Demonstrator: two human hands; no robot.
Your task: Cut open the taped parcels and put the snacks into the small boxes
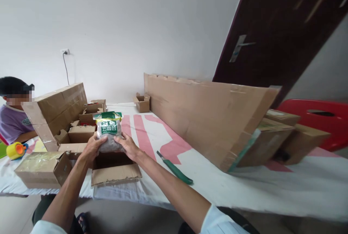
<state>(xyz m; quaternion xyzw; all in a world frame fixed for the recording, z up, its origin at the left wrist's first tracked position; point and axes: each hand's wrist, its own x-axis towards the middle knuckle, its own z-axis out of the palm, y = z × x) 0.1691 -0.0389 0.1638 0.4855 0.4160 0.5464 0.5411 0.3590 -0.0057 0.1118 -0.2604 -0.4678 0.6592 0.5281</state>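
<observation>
Both my hands hold a clear bag with a green and white label (109, 132) upright over an open cardboard box (115, 170) near the table's front edge. My left hand (91, 148) grips the bag's left side. My right hand (127, 145) grips its right side, fingers wrapped round it. The bag's lower end dips into the box opening. The box flaps are folded outward towards me.
Several open small cardboard boxes (78, 132) lie behind and left, with a closed box (43, 168) at front left. A green-handled cutter (175, 168) lies right of the box. A long cardboard sheet (206, 114) stands upright. A person in purple (13, 118) sits at left. A red stool (320, 118) stands right.
</observation>
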